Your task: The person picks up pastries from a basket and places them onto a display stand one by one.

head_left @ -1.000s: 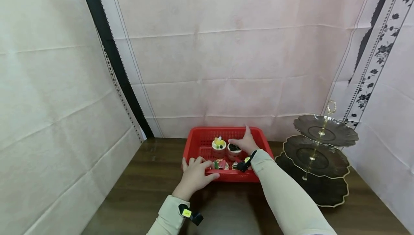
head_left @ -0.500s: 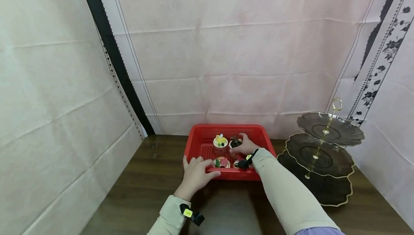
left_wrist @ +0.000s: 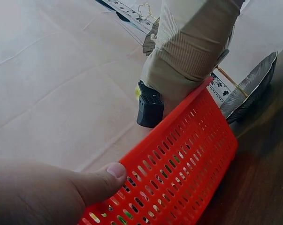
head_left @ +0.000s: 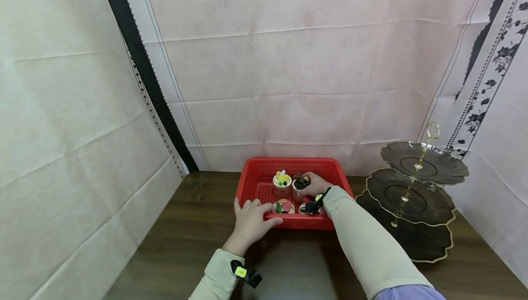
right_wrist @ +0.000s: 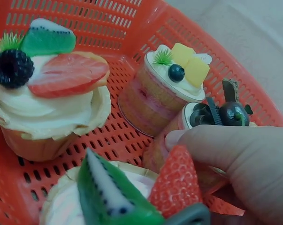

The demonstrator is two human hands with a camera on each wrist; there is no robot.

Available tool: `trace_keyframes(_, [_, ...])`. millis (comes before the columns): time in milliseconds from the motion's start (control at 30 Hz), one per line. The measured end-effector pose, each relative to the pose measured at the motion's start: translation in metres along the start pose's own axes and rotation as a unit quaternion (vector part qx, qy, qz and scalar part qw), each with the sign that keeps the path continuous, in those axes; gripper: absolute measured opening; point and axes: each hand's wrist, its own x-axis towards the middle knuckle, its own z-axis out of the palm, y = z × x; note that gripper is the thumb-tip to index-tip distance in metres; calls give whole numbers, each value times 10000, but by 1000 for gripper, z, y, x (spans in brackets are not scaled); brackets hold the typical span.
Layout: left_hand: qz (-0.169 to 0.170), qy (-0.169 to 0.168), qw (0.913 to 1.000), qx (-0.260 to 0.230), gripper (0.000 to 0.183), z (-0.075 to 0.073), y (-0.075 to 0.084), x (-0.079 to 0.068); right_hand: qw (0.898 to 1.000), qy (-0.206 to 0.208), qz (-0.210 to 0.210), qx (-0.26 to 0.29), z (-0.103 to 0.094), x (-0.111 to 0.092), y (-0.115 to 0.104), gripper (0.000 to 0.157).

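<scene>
A red plastic basket [head_left: 290, 161] holds several small cakes. My left hand [head_left: 250, 222] grips its front-left rim, the thumb [left_wrist: 106, 183] on the outer wall. Inside, my right hand [head_left: 315, 184] pinches a small layered cake cup [right_wrist: 155, 152] topped with dark berries; its far side is hidden by the fingers. Close beside that cup stands another cake cup [right_wrist: 146, 98] with yellow fruit cubes and a blueberry. Nearer the front are a cream tart [right_wrist: 49, 112] with strawberry, kiwi and blackberry, and a second tart [right_wrist: 66, 201] with kiwi and strawberry.
A three-tier dark stand [head_left: 416, 206] with gold wavy edges stands right of the basket, close to the right forearm. The wooden table [head_left: 173, 245] ends at pale cloth walls [head_left: 288, 70] behind and on both sides.
The right hand has lowered from an open spread over the berry-topped cake cup to pinching it. The left hand keeps its place on the basket. The head view has shifted slightly.
</scene>
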Motion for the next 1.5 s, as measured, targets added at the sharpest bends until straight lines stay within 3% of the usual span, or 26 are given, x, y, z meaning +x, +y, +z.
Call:
trace_keyframes(300, [72, 78, 9999, -28, 37, -1, 3, 0, 9996, 235, 101, 100, -12, -4, -4, 71])
trace_keyframes(567, [111, 101, 9999, 11, 41, 0, 1, -1, 9970, 447, -43, 632, -20, -8, -1, 69])
trace_keyframes(733, [129, 151, 9998, 49, 43, 2, 1, 0, 9918, 877, -193, 913, -24, -31, -10, 65])
trace_keyframes(967, [120, 210, 9996, 110, 42, 5, 0, -1, 9847, 1479, -510, 764, -32, -57, -17, 59])
trace_keyframes(1133, [163, 300, 9994, 64, 43, 5, 0, -2, 9781, 1832, -634, 760, -41, -73, -23, 67])
trace_keyframes(1300, [215, 302, 9993, 111, 44, 6, 0, -4, 9770, 1868, -566, 862, -49, -97, -31, 81])
trace_keyframes(1500, [226, 345, 9990, 173, 44, 6, -1, -3, 9776, 1959, -635, 438, -65, -133, -49, 79])
